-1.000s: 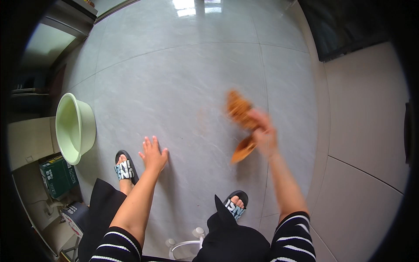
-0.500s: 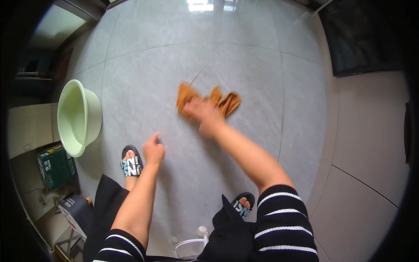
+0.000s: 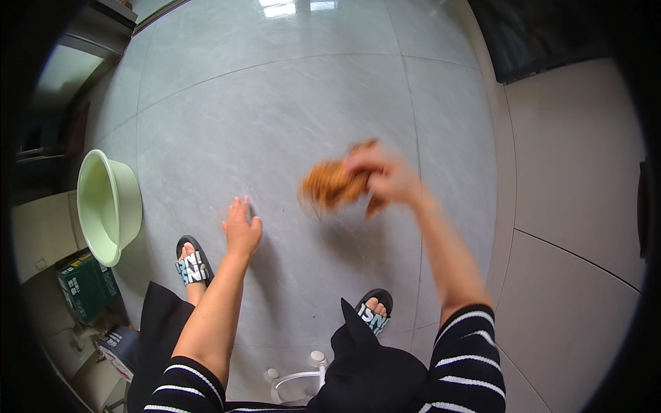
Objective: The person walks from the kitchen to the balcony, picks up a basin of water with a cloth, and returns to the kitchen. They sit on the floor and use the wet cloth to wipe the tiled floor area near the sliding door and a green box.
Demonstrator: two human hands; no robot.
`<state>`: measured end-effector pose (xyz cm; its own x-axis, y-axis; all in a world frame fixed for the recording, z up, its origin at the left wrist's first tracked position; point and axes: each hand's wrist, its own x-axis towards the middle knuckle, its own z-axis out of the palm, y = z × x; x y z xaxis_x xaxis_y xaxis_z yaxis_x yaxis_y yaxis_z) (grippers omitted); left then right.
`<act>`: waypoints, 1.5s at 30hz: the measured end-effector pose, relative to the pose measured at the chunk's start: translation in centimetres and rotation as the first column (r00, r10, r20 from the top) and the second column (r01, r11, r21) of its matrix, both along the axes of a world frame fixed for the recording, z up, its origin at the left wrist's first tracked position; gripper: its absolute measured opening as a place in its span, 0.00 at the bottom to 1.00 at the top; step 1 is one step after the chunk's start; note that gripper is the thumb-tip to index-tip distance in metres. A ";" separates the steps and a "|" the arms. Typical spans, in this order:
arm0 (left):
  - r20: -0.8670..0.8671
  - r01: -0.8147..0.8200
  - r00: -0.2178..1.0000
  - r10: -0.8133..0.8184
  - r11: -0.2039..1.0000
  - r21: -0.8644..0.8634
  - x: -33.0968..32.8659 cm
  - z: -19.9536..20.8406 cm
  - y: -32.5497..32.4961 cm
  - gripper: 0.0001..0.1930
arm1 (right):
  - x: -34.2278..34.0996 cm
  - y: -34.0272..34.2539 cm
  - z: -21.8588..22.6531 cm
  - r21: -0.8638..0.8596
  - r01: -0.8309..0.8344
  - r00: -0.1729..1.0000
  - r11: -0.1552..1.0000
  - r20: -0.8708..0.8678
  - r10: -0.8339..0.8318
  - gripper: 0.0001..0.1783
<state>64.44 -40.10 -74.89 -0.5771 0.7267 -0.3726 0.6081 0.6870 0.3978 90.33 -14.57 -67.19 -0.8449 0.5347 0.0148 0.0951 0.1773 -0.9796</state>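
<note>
- The right hand (image 3: 385, 180) is clamped on a bunched orange-brown cloth (image 3: 334, 184) over the grey tiled floor (image 3: 275, 103). The blur hides whether the cloth touches the tile or hangs just above it.
- The left hand (image 3: 241, 230) is open, fingers spread, palm flat on the floor — a prop for a crouched body.
- Risk: the glossy tile looks slick, and a damp patch under the bracing palm or the black slide sandals (image 3: 193, 260) could let one slip.
- Risk: a loose, crumpled grip could let part of the cloth drop away mid-swing.
- The cloth looks soft, rumpled and folded on itself, its edges smeared by motion — texture unclear.
- A pale green basin (image 3: 103, 203) stands tipped, well apart to the left.
</note>
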 end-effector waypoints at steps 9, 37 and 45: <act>0.057 0.140 0.990 -0.128 0.900 -0.413 1.0 2.0 3.0 0.37 | -0.1 -1.8 -7.3 0.611 -0.025 0.736 0.791 0.547 -0.399 0.35; -0.083 0.463 0.852 -0.518 0.816 -0.345 11.8 5.0 7.3 0.44 | 15.2 -10.6 -8.7 0.792 0.406 0.616 0.456 0.132 -0.777 0.18; 0.011 0.678 0.667 -0.745 0.600 -0.424 18.6 4.8 10.7 0.46 | 26.0 -23.4 -5.6 0.600 0.643 0.455 0.476 0.201 -0.868 0.15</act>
<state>83.00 -29.37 -70.13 -0.0076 0.7581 -0.6521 0.9943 0.0748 0.0754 116.29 -38.00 -72.78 -0.0496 0.9854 0.1628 0.7611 0.1428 -0.6327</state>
